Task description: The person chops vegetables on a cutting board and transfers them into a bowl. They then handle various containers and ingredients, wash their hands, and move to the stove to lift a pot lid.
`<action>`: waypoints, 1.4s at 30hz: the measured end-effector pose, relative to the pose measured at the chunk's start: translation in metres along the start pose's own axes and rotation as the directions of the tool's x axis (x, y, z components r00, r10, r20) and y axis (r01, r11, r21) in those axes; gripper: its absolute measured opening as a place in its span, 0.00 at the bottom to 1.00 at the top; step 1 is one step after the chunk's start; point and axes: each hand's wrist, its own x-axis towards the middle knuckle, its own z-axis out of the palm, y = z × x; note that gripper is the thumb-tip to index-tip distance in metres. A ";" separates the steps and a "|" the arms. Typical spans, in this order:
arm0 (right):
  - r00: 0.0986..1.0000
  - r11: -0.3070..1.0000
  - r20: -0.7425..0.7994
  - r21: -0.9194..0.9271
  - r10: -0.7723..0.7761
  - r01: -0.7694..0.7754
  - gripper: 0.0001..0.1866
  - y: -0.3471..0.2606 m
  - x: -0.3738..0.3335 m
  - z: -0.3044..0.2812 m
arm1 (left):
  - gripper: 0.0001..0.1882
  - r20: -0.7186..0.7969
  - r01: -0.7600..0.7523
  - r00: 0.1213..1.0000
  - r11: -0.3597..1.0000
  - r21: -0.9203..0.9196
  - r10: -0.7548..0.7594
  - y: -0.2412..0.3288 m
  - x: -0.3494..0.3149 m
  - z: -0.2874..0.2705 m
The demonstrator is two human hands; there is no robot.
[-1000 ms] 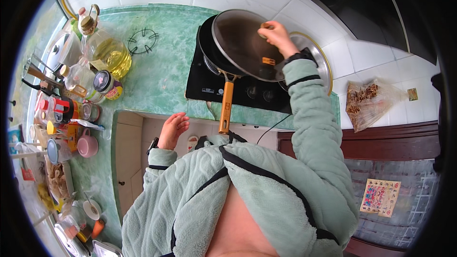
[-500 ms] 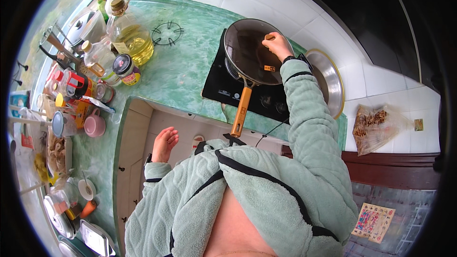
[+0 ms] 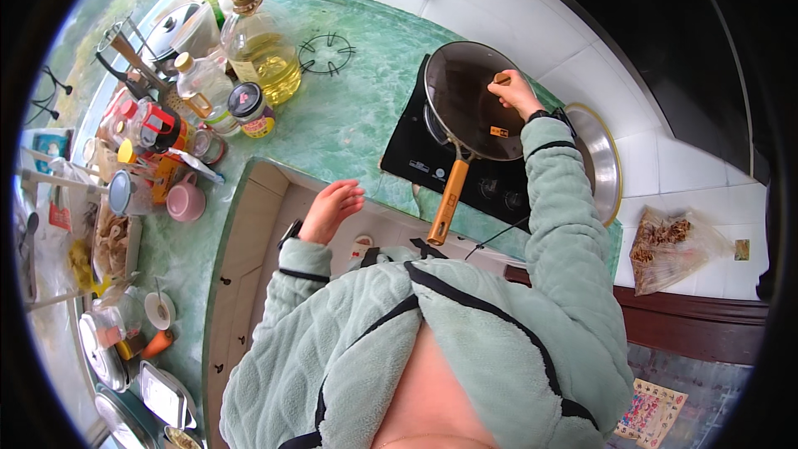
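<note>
My right hand (image 3: pixel 517 96) is closed around the wooden knob (image 3: pixel 499 80) of a dark glass lid (image 3: pixel 470 83). That lid lies over a frying pan whose wooden handle (image 3: pixel 449 204) points back toward me; what is inside cannot be made out. Under the pan is a black stove (image 3: pixel 407 137) set on the green marbled counter (image 3: pixel 357 108). My left hand (image 3: pixel 332 209) hovers by the counter's front edge, fingers stretched out and holding nothing.
Left of the stove lie a wire pot stand (image 3: pixel 327 54), a large oil bottle (image 3: pixel 270 58) and a dark-lidded jar (image 3: pixel 251 110). A pink mug (image 3: pixel 187 198) stands on the left counter. Behind my right arm leans a round metal lid or tray (image 3: pixel 600 158). A bag (image 3: pixel 669 245) hangs on the wall.
My left hand has risen forward toward the counter edge. My right hand stays on the lid's knob. The whole scene has shifted rightward in view.
</note>
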 end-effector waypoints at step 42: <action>0.915 -0.113 0.383 0.922 0.123 -0.371 0.19 0.025 -0.211 0.157 | 0.21 -0.273 0.268 0.711 0.110 0.957 0.648 0.110 0.390 -0.047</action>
